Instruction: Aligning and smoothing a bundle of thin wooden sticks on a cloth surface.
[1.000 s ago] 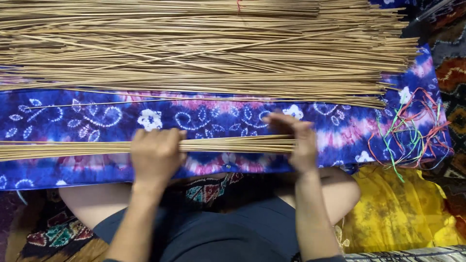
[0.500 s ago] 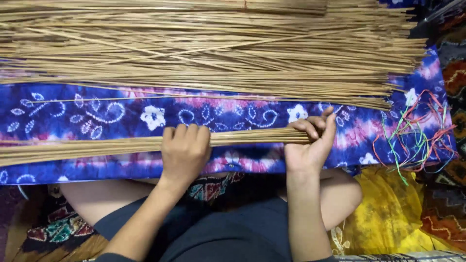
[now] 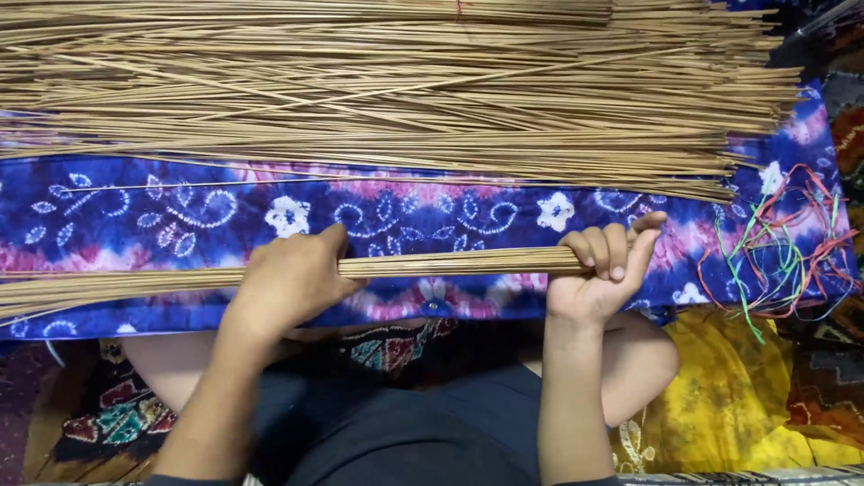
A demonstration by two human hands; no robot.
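Observation:
A bundle of thin tan sticks lies level across a blue and purple patterned cloth over my lap. My left hand wraps around the bundle near its middle. My right hand curls its fingers around the bundle's right end. The bundle's left part runs off the left edge of the view. A large loose pile of the same sticks covers the far half of the view.
Loose red and green strings lie on the cloth at the right. A yellow cloth sits by my right knee. One single stick lies apart between the pile and the bundle.
My right hand has slid to the end of the bundle and closed round it. The bundle has shifted a little to the right and away from me.

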